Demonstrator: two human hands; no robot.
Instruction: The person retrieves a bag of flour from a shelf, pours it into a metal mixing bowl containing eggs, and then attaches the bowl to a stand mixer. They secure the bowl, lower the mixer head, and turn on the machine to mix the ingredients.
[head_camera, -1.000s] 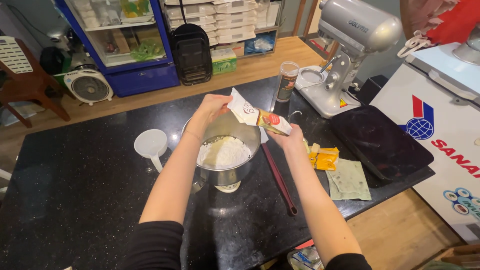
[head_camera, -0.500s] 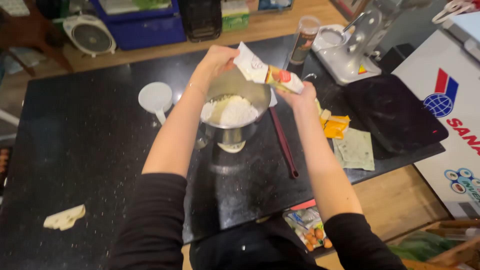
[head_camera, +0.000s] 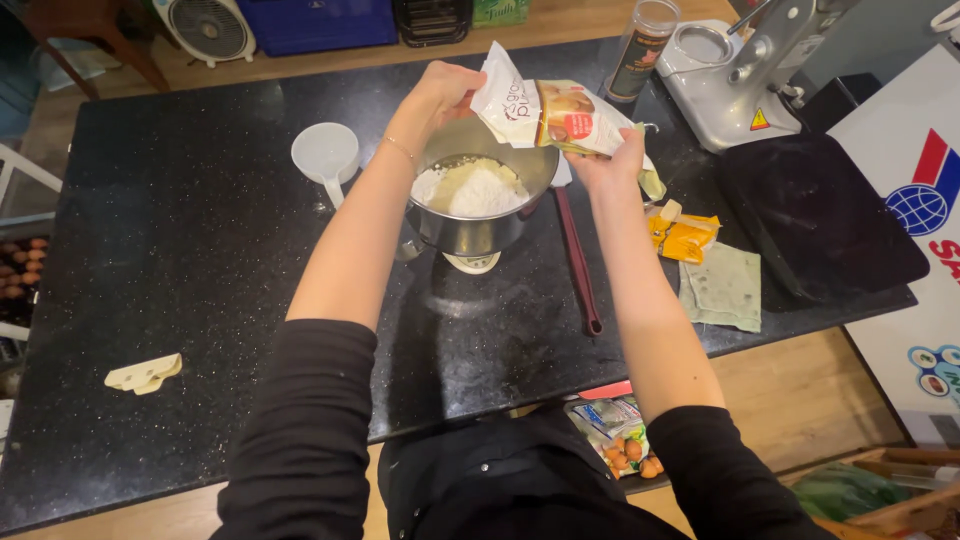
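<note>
A steel bowl (head_camera: 478, 229) with white flour in it stands on a small white scale (head_camera: 472, 263) on the black counter (head_camera: 190, 250). Over the bowl's far rim I hold a white and orange paper packet (head_camera: 545, 110) tilted on its side. My left hand (head_camera: 440, 92) pinches the packet's left end. My right hand (head_camera: 610, 165) grips its right end from below. Both arms reach forward in rolled-up black sleeves.
A white plastic scoop (head_camera: 325, 155) lies left of the bowl, a dark red spatula (head_camera: 577, 260) right of it. Further right are a yellow wrapper (head_camera: 685, 235), a green cloth (head_camera: 725, 288), a black tray (head_camera: 820, 215), a mixer base (head_camera: 725, 75) and a jar (head_camera: 640, 40). A cream clip (head_camera: 145, 373) lies near left.
The view has dropped closer to the counter. Both hands keep the packet over the bowl, now tipped flatter with its left end over the flour.
</note>
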